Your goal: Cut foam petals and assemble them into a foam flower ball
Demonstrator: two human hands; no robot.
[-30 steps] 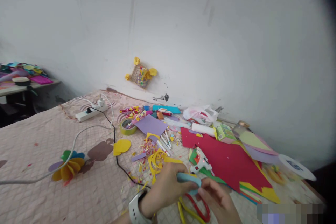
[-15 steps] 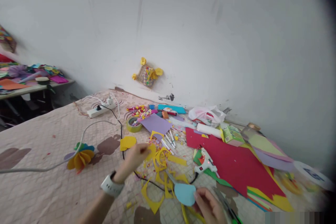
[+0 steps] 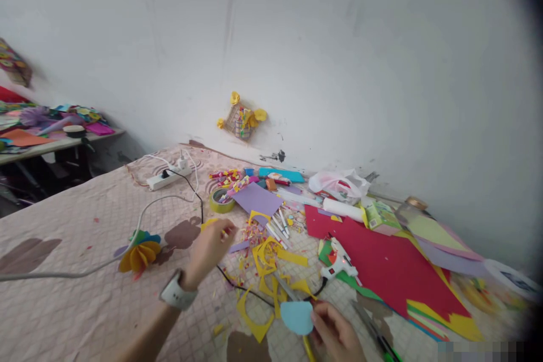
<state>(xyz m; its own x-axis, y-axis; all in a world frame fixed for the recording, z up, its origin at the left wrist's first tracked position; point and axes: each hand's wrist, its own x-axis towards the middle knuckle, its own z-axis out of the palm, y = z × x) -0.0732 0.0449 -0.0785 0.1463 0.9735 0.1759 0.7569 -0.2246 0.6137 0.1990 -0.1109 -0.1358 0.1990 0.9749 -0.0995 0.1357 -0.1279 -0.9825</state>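
Note:
My right hand (image 3: 335, 331) pinches the edge of a light blue rounded paper piece (image 3: 296, 317) at the lower middle. Under that piece lies a pair of scissors (image 3: 287, 285), its blades pointing up-left and a yellow handle showing below. My left hand (image 3: 215, 246), with a white watch on the wrist, hovers over the table with its fingers loosely bent and apart; nothing shows in them. Behind it peeks the edge of a yellow paper piece (image 3: 206, 224), mostly covered by the hand. Yellow paper offcuts (image 3: 255, 317) with round holes lie between my hands.
A white glue gun (image 3: 340, 260) rests by a red sheet (image 3: 382, 263), its black cord crossing the table. At left, a white cable passes over a multicoloured paper flower (image 3: 139, 254). A power strip (image 3: 169, 175), tape roll (image 3: 221, 201) and markers (image 3: 278, 229) sit farther back.
My left hand has drawn back leftward, and the yellow piece at its fingertips no longer shows there. A purple strip is now visible beside it. My right hand still holds the blue piece.

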